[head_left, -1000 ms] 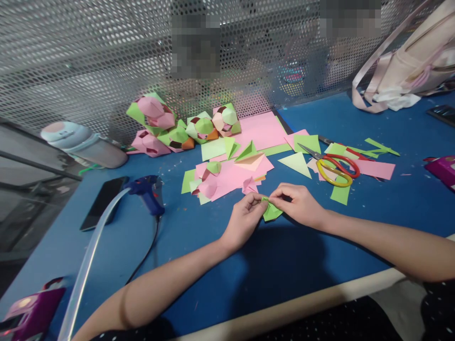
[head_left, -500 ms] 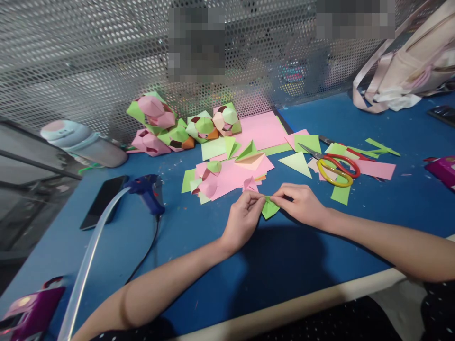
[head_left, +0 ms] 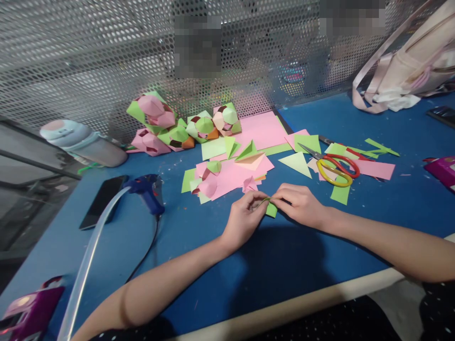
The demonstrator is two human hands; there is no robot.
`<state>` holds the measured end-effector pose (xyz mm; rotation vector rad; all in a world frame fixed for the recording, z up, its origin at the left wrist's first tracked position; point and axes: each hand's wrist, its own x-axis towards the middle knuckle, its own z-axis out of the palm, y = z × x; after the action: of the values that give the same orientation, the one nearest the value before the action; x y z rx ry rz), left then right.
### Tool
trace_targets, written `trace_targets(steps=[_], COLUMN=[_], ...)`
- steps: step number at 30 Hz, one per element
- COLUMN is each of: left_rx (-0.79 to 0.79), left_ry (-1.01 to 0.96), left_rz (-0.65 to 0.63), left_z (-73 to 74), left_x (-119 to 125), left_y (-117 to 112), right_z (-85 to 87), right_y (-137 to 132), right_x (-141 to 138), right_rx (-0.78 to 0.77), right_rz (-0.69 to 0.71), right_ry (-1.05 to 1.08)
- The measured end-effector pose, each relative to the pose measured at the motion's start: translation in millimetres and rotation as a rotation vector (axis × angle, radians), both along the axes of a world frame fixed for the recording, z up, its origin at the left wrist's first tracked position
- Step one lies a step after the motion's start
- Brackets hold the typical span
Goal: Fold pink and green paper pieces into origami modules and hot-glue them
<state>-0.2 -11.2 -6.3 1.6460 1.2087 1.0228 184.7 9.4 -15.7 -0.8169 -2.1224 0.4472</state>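
Work in folded paper at a blue-topped table [head_left: 199, 274] with a pale, rounded near edge. At the near-left corner lies a purple case with a dark loop handle [head_left: 39, 303], partly cut off by the frame. A long, translucent, whitish rod [head_left: 91, 258] rises past it to the rear of a blue plastic glue gun [head_left: 149, 201], whose black cord runs toward the near edge. A black, flat, rectangular phone [head_left: 99, 206] lies between glue gun and left edge.

Inward from the middle of the near edge, the left hand [head_left: 244, 218] and right hand [head_left: 300, 206] meet over a small folded piece of bright green paper [head_left: 271, 210]. Each hand is closed in a thumb-and-finger pinch on the piece's upper edge; its lower part hangs visible between them. The fingers hide the remaining folds.

Just beyond the left hand stands a small folded pink paper piece [head_left: 250, 184], next to a stack of pink paper sheets [head_left: 236, 177]. Toward the right edge, steel scissors with red and yellow handles [head_left: 336, 171] lie on paper offcuts, blades slightly parted.

Along the far edge sit pink and green folded-paper balls [head_left: 152, 112], between a pale blue-grey bottle [head_left: 81, 142] at the far-left corner and, well to the right, a cream fabric bag [head_left: 408, 66]. Behind rises a grey perforated metal screen [head_left: 106, 57].
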Motion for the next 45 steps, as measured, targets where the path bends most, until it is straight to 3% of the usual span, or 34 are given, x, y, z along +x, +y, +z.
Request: trace_targets(steps=[3,8,13,20,26,37,45], left_rx=[0.014,-0.154,-0.215,-0.171,-0.083,-0.203,-0.028], left_ry=[0.048,-0.098,-0.174,-0.007,0.084,-0.078,0.081], left_rz=[-0.004,0.092,0.041,-0.015,0.017,0.021,0.019], left_z=[2.2,-0.4,-0.9,9.3,7.4,6.3,3.1], left_x=[0,0,2,0,-2,1,-3], left_y=[1,4,2,-1,0,0,0], right_z=[0.6,5.4,5.8,6.3,10.1,8.2,7.4], right_y=[0,-3,-3,-2,-5,-3,-3], right_x=[0,-2,-4,-4,-5,-5,-4], right_rx=[-0.004,-0.096,-0.159,-0.166,-0.240,-0.275,-0.278], right_rz=[0.019,-0.036,-0.067,-0.057,-0.076,-0.128,-0.098], right_ry=[0.018,0.065,0.059,0.089,0.101,0.051,0.051])
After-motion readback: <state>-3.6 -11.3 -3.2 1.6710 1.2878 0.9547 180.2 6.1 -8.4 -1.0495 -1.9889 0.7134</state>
